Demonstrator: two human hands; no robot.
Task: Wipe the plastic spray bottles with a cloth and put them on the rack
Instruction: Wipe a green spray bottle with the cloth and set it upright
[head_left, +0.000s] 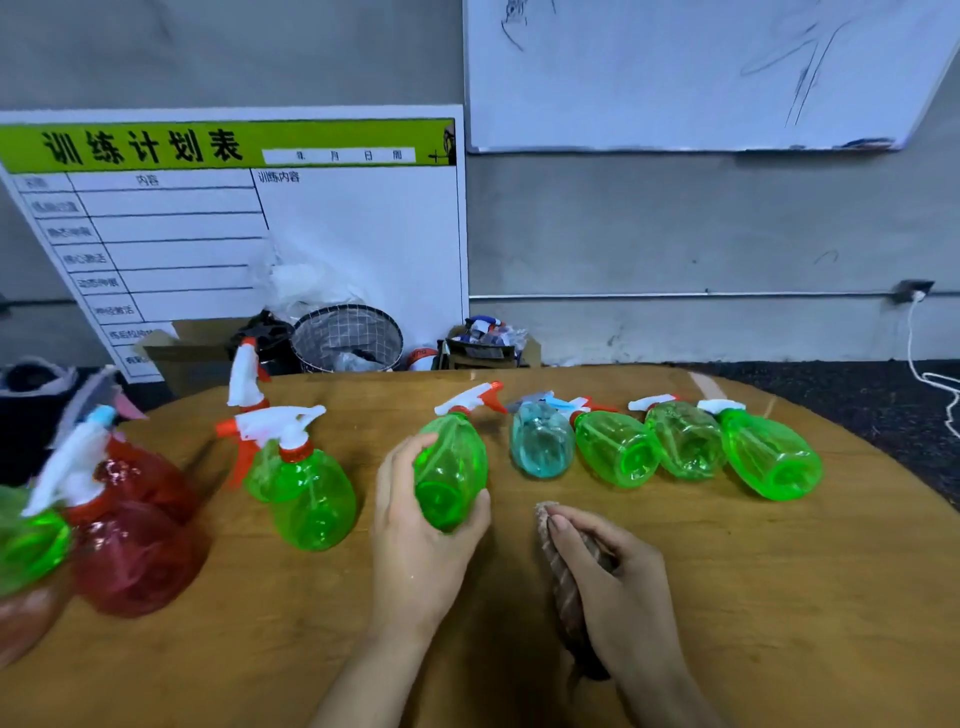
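Green spray bottle (451, 467), white-and-orange trigger head pointing away, is lying at the middle of the wooden table (779, 597); left hand (415, 525) is curling its fingers and thumb around the base end. Right hand (618, 577) is clamping a brown cloth (563, 587) just beside it. Four more bottles, one blue bottle (540, 441) and three green, are lying in a row to the right. Red bottles (135, 540) and further green ones are standing at the left.

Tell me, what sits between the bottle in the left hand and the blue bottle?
Nothing: in the head view only bare wooden table separates the held green bottle in the left hand from the blue bottle.
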